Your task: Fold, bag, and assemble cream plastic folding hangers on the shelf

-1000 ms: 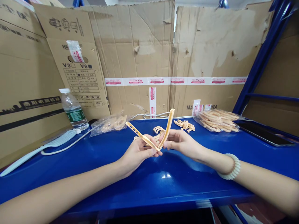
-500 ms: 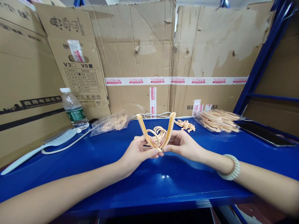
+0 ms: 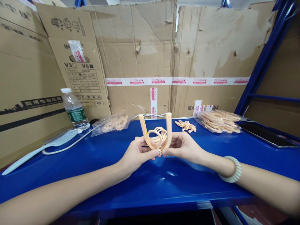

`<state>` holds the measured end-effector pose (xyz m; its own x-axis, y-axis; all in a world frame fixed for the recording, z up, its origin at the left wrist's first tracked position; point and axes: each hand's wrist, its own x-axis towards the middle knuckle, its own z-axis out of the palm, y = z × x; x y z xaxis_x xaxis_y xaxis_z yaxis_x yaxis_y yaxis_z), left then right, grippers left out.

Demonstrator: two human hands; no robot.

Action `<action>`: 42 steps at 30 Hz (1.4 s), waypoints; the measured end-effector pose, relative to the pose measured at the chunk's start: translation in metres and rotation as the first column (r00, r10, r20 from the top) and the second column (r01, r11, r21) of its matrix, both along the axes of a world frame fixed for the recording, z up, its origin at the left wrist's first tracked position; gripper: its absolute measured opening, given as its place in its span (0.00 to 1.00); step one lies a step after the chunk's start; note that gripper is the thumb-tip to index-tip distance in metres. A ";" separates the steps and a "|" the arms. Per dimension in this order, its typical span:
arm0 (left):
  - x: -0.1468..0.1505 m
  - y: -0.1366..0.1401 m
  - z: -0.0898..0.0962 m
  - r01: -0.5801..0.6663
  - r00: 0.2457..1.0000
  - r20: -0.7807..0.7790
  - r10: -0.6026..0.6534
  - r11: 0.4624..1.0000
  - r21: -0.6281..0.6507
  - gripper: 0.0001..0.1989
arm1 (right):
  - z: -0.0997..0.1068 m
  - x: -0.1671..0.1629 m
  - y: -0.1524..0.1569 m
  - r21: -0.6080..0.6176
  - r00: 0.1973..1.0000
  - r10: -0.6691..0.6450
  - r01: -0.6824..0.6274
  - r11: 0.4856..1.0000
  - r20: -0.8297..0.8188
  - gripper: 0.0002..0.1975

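Observation:
Above the blue tabletop, both hands hold a beige plastic U-shaped piece (image 3: 168, 128), made of two curved arms that meet at the bottom. A ring shows between the arms. My left hand (image 3: 138, 152) is closed on the lower left curve, thumb near the bottom joint. On the other side, my right hand (image 3: 185, 146) pinches the lower right curve, its thumb also close to the joint. Fingers hide part of the joint. Just behind the held piece lie several beige ring-shaped parts (image 3: 161, 130), partly covered by it.
Small beige parts (image 3: 186, 126) lie in a pile behind my right hand. A bag of curved beige parts (image 3: 217, 121) and a dark tablet (image 3: 267, 133) are at right. At left are another bag (image 3: 111, 124), a water bottle (image 3: 74, 109) and a pale hairbrush (image 3: 44, 148). Cardboard (image 3: 140, 56) stands behind.
The two arms of the held piece have come closer together and turned, from a wide V to a narrower U. The right arm's tip moved left. Both hands keep their hold.

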<state>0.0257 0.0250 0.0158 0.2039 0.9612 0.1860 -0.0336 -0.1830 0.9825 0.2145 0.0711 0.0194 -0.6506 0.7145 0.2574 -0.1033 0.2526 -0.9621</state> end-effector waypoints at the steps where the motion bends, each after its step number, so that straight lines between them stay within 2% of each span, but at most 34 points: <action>1: 0.000 0.000 0.000 0.000 1.000 -0.003 0.000 1.000 0.006 0.18 | 0.000 0.000 -0.001 -0.009 1.000 -0.006 0.006 1.000 0.007 0.17; 9: -0.003 0.005 -0.005 0.012 0.998 0.058 -0.012 1.000 -0.002 0.15 | 0.002 -0.004 -0.002 -0.066 0.999 -0.040 0.042 0.997 0.020 0.20; 17: -0.002 0.006 -0.005 -0.020 0.994 0.106 0.019 1.000 0.007 0.13 | 0.004 -0.004 0.000 -0.047 0.999 -0.047 0.048 0.998 0.004 0.18; 24: -0.002 0.005 -0.003 -0.022 0.996 0.088 0.022 1.000 -0.003 0.14 | 0.004 -0.005 -0.002 -0.056 0.997 -0.063 0.065 0.996 0.036 0.18; 28: -0.003 0.006 0.002 -0.051 0.995 0.088 0.051 0.999 -0.003 0.14 | 0.011 0.000 0.004 -0.035 0.998 -0.049 0.050 0.998 0.030 0.14; 32: -0.010 0.012 0.009 -0.100 0.987 0.123 0.102 0.995 -0.023 0.13 | 0.025 0.018 0.024 -0.023 0.997 -0.069 0.069 0.997 0.019 0.12; 35: -0.019 0.021 0.016 -0.097 0.975 0.194 0.106 0.994 -0.054 0.12 | 0.035 0.038 0.045 0.067 0.995 -0.041 0.035 0.997 0.086 0.12; 38: -0.030 0.029 0.025 -0.107 0.965 0.231 0.127 0.989 -0.098 0.09 | 0.044 0.056 0.061 0.259 0.978 -0.107 0.058 0.964 0.181 0.12; 40: -0.039 0.035 0.031 -0.116 0.966 0.220 0.138 0.987 -0.108 0.08 | 0.049 0.066 0.066 0.410 0.944 -0.190 0.066 0.910 0.271 0.13; 42: -0.049 0.041 0.037 -0.114 0.979 0.161 0.127 0.989 -0.090 0.09 | 0.055 0.074 0.068 0.561 0.888 -0.296 0.053 0.826 0.353 0.12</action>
<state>-0.0230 0.0657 0.0525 0.0584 0.9899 0.1289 -0.1797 -0.1166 0.9768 0.2884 0.1390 0.0742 -0.6576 0.6595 0.3642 0.3621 0.7005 -0.6149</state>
